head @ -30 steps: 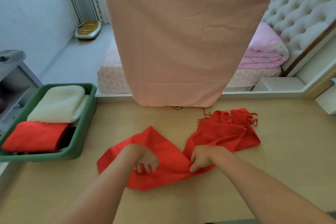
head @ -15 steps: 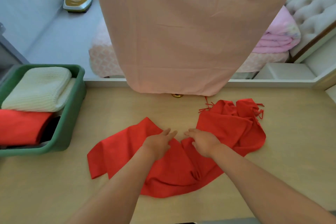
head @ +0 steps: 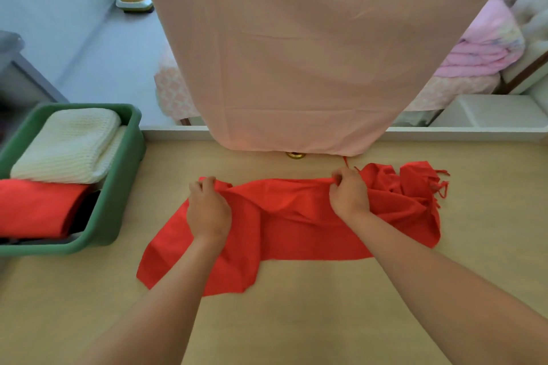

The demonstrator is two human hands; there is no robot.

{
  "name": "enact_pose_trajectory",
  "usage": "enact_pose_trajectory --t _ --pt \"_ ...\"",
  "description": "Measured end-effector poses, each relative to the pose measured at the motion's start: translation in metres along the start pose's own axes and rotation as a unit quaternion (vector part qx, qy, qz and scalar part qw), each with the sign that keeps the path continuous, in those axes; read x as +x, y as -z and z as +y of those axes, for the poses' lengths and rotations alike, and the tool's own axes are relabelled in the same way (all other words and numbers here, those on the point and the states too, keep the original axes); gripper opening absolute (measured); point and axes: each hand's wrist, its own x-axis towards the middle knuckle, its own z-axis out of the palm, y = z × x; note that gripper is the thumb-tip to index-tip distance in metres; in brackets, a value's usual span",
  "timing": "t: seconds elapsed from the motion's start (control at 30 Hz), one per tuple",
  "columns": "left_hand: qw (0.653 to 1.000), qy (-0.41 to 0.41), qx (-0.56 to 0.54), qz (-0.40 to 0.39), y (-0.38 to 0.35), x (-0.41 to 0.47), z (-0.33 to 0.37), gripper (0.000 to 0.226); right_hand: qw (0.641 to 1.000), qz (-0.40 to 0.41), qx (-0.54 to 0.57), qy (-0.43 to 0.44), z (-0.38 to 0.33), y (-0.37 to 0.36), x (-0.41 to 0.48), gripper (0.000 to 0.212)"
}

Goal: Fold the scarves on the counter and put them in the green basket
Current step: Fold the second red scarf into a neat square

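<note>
A pale wooden surface in a bedroom carries a red scarf, spread across its middle.

The left grip and the right grip, well apart, each curl their fingers round a bunch of the scarf's far edge, which runs straight between them. The scarf's fringed end lies crumpled to the right of the right grip. At the left stands the green basket, near the scarf but apart, holding a folded cream knit at its far end and a folded red cloth nearer. A pink curtain hangs over the far edge.
</note>
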Motion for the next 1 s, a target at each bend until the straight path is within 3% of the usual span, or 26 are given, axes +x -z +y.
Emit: enact_pose_trajectory --t 0.1,0.2,0.27,0.33,0.43,0.53,0.63,0.7,0.73,0.8,0.87,0.93,1.0 --pt "0.988 -0.151 -0.017 -0.026 -0.015 -0.005 0.007 0.038 0.998 -0.037 -0.006 0.052 -0.006 -0.007 -0.006 0.061" --pt "0.955 -0.249 0.036 -0.156 -0.027 -0.023 0.01 0.039 0.986 -0.048 -0.064 0.147 0.011 -0.021 -0.031 0.053" --pt "0.932 -0.226 0.129 -0.252 -0.034 -0.037 0.002 0.064 0.968 -0.118 -0.086 0.202 0.028 -0.027 -0.051 0.033" --pt "0.9 -0.157 0.234 -0.331 -0.038 -0.045 -0.01 0.101 0.944 -0.209 -0.125 0.223 0.045 -0.032 -0.067 0.026" --pt "0.872 -0.081 0.288 -0.387 -0.035 -0.041 -0.023 0.123 0.92 -0.247 -0.229 0.199 0.062 -0.035 -0.08 0.051" --pt "0.846 -0.06 0.333 -0.412 -0.027 -0.032 -0.025 0.136 0.927 -0.252 -0.227 0.157 0.068 -0.025 -0.085 0.061" --pt "0.886 -0.083 0.298 -0.347 -0.027 -0.035 -0.021 0.119 0.933 -0.256 -0.222 0.121 0.076 -0.009 -0.09 0.065" --pt "0.924 -0.168 0.227 -0.257 -0.031 -0.043 -0.017 0.096 0.934 -0.251 -0.227 0.113 0.08 0.001 -0.095 0.062" --pt "0.926 -0.222 0.196 -0.233 -0.035 -0.047 -0.013 0.087 0.934 -0.252 -0.226 0.111 0.081 0.005 -0.098 0.057" --pt "0.902 -0.293 0.165 -0.271 -0.042 -0.056 -0.003 0.074 0.933 -0.269 -0.213 0.107 0.082 0.01 -0.105 0.045" --pt "0.87 -0.307 0.186 -0.337 -0.048 -0.065 0.01 0.059 0.929 -0.297 -0.193 0.103 0.08 0.011 -0.114 0.035" --pt "0.862 -0.302 0.239 -0.331 -0.051 -0.069 0.024 0.047 0.93 -0.32 -0.156 0.096 0.075 0.015 -0.118 0.031" --pt "0.852 -0.275 0.315 -0.316 -0.052 -0.069 0.038 0.051 0.935 -0.314 -0.137 0.095 0.07 0.022 -0.114 0.029"
